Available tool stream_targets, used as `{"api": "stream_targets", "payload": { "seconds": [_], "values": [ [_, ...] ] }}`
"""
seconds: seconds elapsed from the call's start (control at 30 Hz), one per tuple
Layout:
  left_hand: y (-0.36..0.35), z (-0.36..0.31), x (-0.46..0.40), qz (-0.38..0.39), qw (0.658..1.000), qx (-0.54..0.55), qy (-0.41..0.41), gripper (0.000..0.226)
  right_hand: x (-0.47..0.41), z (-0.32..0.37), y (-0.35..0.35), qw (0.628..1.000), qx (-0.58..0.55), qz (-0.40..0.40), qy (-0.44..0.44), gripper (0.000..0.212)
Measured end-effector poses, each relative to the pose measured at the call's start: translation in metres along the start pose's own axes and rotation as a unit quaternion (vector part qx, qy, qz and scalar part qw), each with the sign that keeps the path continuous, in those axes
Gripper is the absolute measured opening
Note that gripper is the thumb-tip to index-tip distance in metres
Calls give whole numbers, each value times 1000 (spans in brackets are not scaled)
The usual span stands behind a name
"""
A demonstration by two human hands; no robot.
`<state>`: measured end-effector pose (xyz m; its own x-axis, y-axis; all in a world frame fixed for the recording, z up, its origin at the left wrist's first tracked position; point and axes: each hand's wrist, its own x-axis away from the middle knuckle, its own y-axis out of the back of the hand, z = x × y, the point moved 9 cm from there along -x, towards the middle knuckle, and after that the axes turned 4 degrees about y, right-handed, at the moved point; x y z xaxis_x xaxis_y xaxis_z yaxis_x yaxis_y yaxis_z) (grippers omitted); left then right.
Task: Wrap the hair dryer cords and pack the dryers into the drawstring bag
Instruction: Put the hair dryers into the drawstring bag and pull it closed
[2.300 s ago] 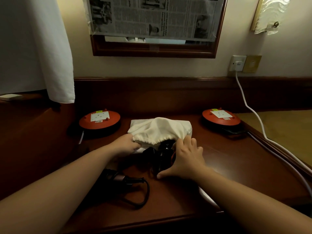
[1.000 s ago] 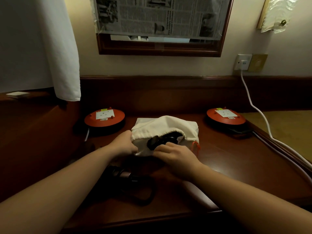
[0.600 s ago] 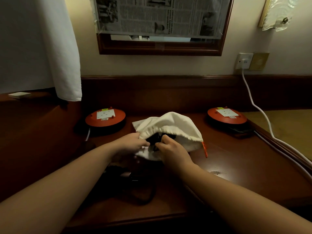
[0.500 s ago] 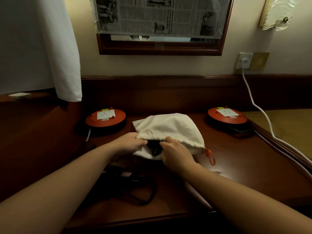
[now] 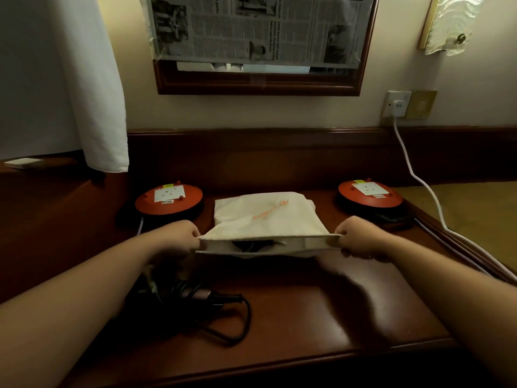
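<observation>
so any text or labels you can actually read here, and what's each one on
Nothing can be read for certain.
Drawstring bag: orange print, too blurred.
Newspaper over the mirror: print too small.
Left cable reel: label too small.
Right cable reel: label too small.

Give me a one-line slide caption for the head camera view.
Both hands, left hand and right hand, stretch the drawstring bag mouth wide; second hair dryer waits on the desk.

Hotel rm: wood desk (image 5: pixel 321 303), wall lamp (image 5: pixel 447 21).
</observation>
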<state>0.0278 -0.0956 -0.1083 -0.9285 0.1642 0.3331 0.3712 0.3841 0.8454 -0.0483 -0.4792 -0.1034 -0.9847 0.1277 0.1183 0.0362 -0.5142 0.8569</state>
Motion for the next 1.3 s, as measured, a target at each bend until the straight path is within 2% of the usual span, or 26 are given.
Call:
{"api": "stream_targets", "payload": {
  "seconds": [0.1,0.2,0.33,0.4,0.47,0.57,0.8,1.03,1.13,1.2,1.3],
  "values": [
    [37,-9,3,11,1000,0,4,22,-1,24,41,998,-31,0,56,39],
    [100,-39,14,-36,992,120,-19,24,-12,55,100,991,-107,-3,85,51],
    [179,-86,27,-87,960,259,-69,30,-29,106,197,989,-65,-104,79,36],
    [208,-101,25,-83,931,349,-68,31,-40,121,229,979,-137,-136,58,28],
    [230,-111,21,-80,903,416,-64,33,-50,131,247,968,-194,-155,36,27],
    [250,-123,14,-88,888,448,-58,36,-58,140,259,970,-189,-153,13,29],
    [247,-116,-22,-99,881,462,-34,32,-88,129,248,973,-183,-139,-1,26],
    [234,-111,-29,-141,884,439,-73,17,-104,126,242,972,-149,-180,33,29],
    [211,-101,-25,-162,911,371,-76,21,-90,127,228,979,-59,-185,64,24],
    [189,-90,-21,-180,938,281,-96,27,-81,116,210,980,-61,-179,69,21],
    [145,-71,-15,-135,962,191,-141,35,-69,87,177,978,-82,-180,64,20]
  ]
}}
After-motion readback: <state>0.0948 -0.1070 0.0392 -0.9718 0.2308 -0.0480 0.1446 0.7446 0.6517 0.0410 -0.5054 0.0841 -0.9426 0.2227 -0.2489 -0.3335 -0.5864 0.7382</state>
